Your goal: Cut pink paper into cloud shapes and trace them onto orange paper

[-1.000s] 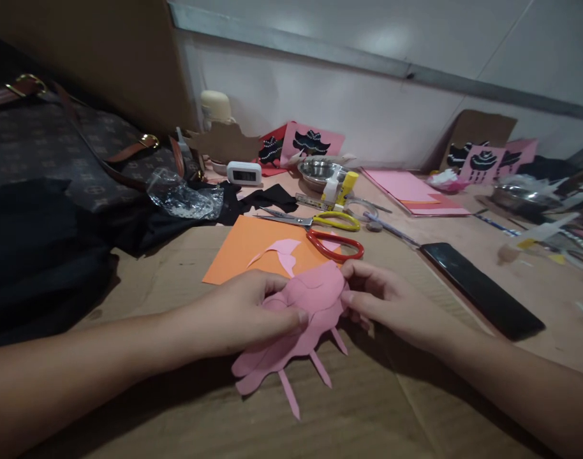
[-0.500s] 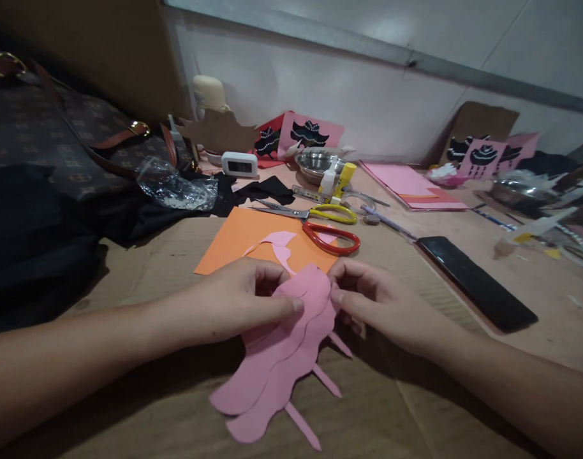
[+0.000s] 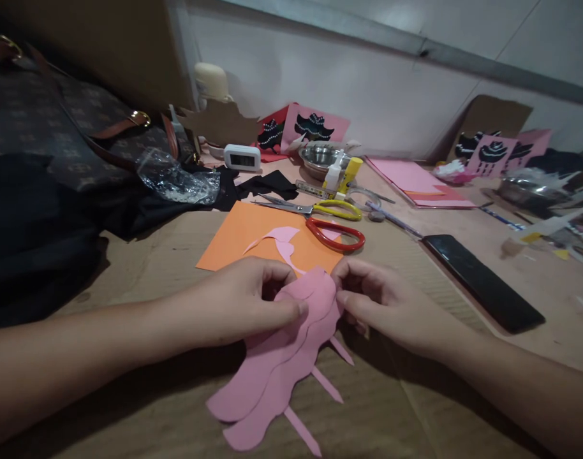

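Note:
A layered pink paper cutout with wavy edges and several thin pointed strips along its right side is held between both hands. My left hand pinches its upper left part, thumb on top and the other fingers behind the paper. At its upper right edge, my right hand grips the paper between thumb and fingers. Just beyond them, an orange sheet carries pink paper scraps and scissors with one yellow and one red handle. Fingers behind the paper are hidden.
Brown cardboard covers the work surface. A black phone lies at right. Behind are a glue stick, a metal bowl, a pink paper stack and a white digital clock. A patterned bag stands at left.
The whole view has shifted slightly. Both hands keep nearly the same hold on the pink paper cutout, whose lower end sits a little lower in view.

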{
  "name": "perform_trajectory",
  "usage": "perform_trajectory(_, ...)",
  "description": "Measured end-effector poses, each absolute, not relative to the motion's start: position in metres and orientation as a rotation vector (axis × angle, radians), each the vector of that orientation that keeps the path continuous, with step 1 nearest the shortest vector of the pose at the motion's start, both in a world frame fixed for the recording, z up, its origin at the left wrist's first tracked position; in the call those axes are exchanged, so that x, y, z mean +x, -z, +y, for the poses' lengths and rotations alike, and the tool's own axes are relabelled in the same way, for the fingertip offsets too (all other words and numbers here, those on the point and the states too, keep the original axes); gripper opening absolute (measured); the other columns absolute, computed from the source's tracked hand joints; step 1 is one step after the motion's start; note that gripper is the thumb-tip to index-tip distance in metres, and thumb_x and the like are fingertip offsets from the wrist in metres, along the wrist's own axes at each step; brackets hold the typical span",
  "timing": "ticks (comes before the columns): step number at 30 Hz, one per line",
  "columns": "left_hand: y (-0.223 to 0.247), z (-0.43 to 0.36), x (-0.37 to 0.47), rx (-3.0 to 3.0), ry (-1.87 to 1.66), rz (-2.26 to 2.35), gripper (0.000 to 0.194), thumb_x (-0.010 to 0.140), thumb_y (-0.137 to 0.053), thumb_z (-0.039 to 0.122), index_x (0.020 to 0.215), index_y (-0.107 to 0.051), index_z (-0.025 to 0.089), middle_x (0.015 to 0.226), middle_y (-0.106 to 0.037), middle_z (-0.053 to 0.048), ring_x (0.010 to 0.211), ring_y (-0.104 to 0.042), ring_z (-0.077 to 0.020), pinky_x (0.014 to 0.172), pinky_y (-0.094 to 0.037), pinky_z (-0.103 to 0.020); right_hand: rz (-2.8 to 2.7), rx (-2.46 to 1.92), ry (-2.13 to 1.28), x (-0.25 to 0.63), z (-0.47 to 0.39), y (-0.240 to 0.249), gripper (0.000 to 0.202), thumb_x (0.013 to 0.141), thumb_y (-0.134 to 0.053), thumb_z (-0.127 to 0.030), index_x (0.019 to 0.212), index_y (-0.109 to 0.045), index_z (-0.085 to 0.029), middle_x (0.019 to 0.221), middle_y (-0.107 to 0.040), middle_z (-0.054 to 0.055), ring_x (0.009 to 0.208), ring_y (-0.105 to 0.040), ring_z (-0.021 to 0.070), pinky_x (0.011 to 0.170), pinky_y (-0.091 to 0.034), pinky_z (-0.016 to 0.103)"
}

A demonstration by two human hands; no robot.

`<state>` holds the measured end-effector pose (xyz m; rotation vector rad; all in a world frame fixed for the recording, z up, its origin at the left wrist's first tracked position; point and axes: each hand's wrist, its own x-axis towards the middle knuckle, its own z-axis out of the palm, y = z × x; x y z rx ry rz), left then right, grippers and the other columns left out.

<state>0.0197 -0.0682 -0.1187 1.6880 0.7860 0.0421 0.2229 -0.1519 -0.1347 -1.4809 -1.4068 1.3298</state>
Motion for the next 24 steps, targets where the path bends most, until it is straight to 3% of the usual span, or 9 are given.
perform_trajectory(5,0.123,-0.073,0.017,1.785,-0.011,0.740,0.018,0.083,-0.057,0.032,0.089,-0.068,0.020,0.077,-0.062,0.002,0.067,-0.056,-0.0141,0.054,-0.039,-0.022,-1.454,-1.495,-1.293,0.222,-0.151,0.134,0.014,0.082,-0.065,-0.026,0.081,-0.053,-0.020,0.066,-0.051,-0.005,0.051,-0.046,0.0083,0.049,-0.037,0.022)
perform_trajectory(11,0.133,-0.077,0.014,1.974,-0.045,0.782,0.021,0.083,-0.058,0.037,0.072,-0.062,0.019,0.064,-0.053,0.005,0.057,-0.046,-0.0105,0.047,-0.031,-0.021,-1.519,-1.526,-1.242,0.221,-0.152,0.134,0.008,0.081,-0.058,-0.024,0.079,-0.051,-0.021,0.067,-0.052,-0.004,0.054,-0.047,0.0096,0.049,-0.038,0.023)
perform_trajectory(17,0.135,-0.075,0.016,2.038,-0.035,0.793,0.025,0.083,-0.059,0.040,0.068,-0.058,0.020,0.061,-0.050,0.006,0.054,-0.042,-0.0098,0.045,-0.028,-0.022,-1.644,-1.544,-1.113,0.220,-0.153,0.137,0.005,0.075,-0.052,-0.015,0.075,-0.053,-0.021,0.067,-0.053,-0.003,0.058,-0.049,0.0108,0.052,-0.039,0.023)
perform_trajectory(24,0.131,-0.075,0.015,2.070,0.075,0.839,0.024,0.081,-0.059,0.043,0.071,-0.061,0.020,0.060,-0.053,0.005,0.054,-0.046,-0.0111,0.044,-0.028,-0.022,-1.293,-1.532,-1.329,0.221,-0.147,0.135,0.007,0.072,-0.055,-0.018,0.075,-0.049,-0.021,0.058,-0.051,-0.007,0.043,-0.045,0.0071,0.040,-0.034,0.019)
